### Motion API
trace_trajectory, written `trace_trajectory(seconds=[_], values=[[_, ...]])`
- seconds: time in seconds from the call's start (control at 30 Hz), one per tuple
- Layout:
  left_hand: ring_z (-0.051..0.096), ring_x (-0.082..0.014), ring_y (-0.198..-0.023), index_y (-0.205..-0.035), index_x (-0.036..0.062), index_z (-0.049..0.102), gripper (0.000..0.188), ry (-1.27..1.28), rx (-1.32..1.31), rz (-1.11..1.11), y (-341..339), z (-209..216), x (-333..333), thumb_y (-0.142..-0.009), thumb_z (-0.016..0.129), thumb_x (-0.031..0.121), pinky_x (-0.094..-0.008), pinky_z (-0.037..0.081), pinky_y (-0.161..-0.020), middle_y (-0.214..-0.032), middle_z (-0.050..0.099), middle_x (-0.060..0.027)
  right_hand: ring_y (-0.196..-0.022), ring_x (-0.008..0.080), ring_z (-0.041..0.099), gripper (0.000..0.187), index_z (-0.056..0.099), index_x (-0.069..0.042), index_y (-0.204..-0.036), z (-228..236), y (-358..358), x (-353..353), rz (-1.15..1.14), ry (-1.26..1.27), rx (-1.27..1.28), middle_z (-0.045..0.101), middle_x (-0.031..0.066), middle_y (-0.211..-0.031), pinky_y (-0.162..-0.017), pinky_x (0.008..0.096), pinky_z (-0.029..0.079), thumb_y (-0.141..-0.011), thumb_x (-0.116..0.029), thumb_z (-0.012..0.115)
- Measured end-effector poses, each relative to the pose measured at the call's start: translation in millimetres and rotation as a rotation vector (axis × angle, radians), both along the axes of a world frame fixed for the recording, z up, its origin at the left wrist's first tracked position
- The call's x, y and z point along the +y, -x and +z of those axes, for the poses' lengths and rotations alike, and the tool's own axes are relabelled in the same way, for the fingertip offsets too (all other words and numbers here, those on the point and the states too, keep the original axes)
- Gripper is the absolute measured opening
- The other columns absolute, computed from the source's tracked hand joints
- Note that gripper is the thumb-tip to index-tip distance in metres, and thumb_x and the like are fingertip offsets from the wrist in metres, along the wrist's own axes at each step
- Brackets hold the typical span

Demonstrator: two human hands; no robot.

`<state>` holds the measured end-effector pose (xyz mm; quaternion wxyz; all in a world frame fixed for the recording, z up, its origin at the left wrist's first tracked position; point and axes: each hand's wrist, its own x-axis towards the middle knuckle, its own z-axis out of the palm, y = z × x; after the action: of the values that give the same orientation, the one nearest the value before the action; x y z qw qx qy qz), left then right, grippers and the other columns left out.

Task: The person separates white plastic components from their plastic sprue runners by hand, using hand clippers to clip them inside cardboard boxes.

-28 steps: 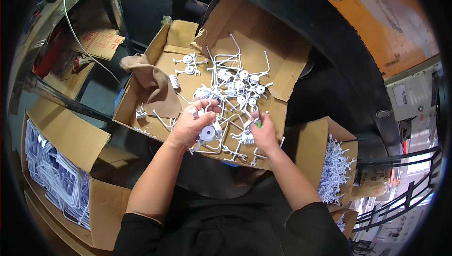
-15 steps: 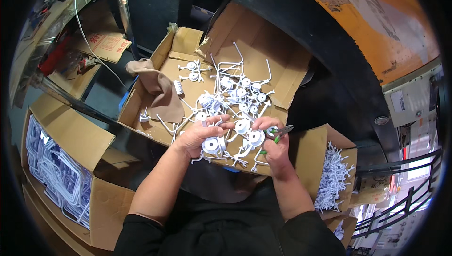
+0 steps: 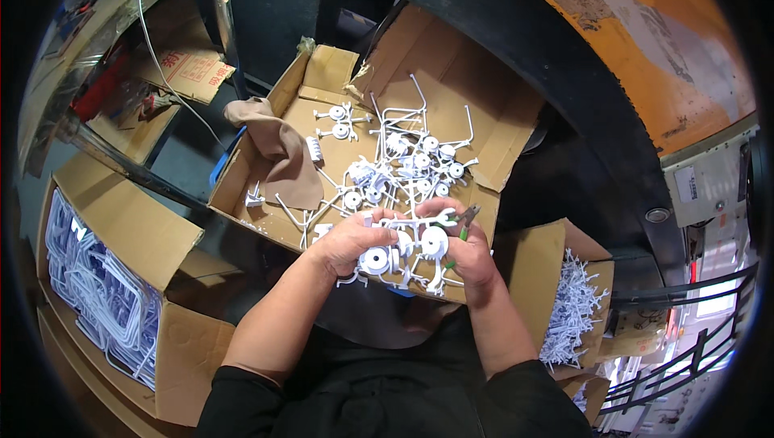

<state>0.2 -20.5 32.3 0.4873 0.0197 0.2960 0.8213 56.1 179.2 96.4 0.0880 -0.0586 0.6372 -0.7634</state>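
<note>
Left fingers (image 3: pixel 379 236) and right fingers (image 3: pixel 436 206) hold white branched parts (image 3: pixel 395 256) with round discs (image 3: pixel 434 242).

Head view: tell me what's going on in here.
A person's left hand grips white wheeled parts at the near edge of an open cardboard box. The right hand holds green-handled pliers close against the same cluster. More white pieces lie loose in the box; a brown cloth drapes over its left wall.
</note>
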Motion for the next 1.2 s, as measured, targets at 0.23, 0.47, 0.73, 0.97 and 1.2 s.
trace_trajectory(seconds=[0.23,0.47,0.73,0.97,1.2], values=[[0.064,-0.0158,-0.079,-0.108,0.0036,0.051,0.027,0.020,-0.048,0.090,3.0,3.0,-1.2,-0.083,0.062,0.006,-0.0306,0.055,-0.071,-0.093,0.062,-0.0080,-0.109,0.0327,0.055,0.055,0.046,-0.002,-0.127,-32.1,-22.5,4.3,-0.047,-1.010,0.244,0.055,0.0174,-0.117,-0.095,0.0356,0.044,-0.074,0.002,0.059],[0.065,-0.0159,-0.079,-0.107,0.0047,0.052,0.025,0.035,-0.050,0.084,4.5,0.2,0.4,-0.084,0.062,0.007,-0.0318,0.056,-0.072,-0.091,0.063,-0.0077,-0.106,0.0431,0.054,0.044,0.049,0.002,-0.120,-37.6,-25.7,-13.3,-0.058,-1.171,0.238,0.058,0.0249,-0.111,-0.093,0.0466,0.044,-0.077,-0.003,0.051],[0.065,-0.0154,-0.079,-0.105,0.0055,0.052,0.024,0.115,-0.018,0.063,3.2,0.4,1.4,-0.083,0.062,0.007,-0.0306,0.055,-0.072,-0.091,0.062,-0.0069,-0.112,0.0440,0.052,0.052,0.048,0.001,-0.128,-38.9,-23.2,-12.2,0.003,-1.092,0.197,0.056,0.0281,-0.119,-0.098,0.0449,0.042,-0.077,-0.005,0.050],[0.064,-0.0157,-0.080,-0.105,0.0042,0.054,0.022,0.135,-0.025,0.050,5.1,-7.1,0.9,-0.085,0.062,0.008,-0.0315,0.055,-0.072,-0.093,0.064,-0.0065,-0.098,0.0409,0.060,0.030,0.058,-0.001,-0.110,-45.9,-20.8,-12.1,0.043,-1.213,0.207,0.063,0.0220,-0.106,-0.082,0.0456,0.049,-0.081,-0.008,0.055],[0.065,-0.0153,-0.079,-0.108,0.0057,0.052,0.025,0.131,-0.026,0.082,3.3,-12.6,6.8,-0.085,0.062,0.007,-0.0307,0.055,-0.071,-0.092,0.063,-0.0067,-0.087,0.0367,0.064,0.015,0.062,-0.003,-0.096,-36.2,-22.9,-13.0,-0.011,-1.241,0.225,0.066,0.0199,-0.086,-0.071,0.0442,0.051,-0.084,-0.011,0.058]])
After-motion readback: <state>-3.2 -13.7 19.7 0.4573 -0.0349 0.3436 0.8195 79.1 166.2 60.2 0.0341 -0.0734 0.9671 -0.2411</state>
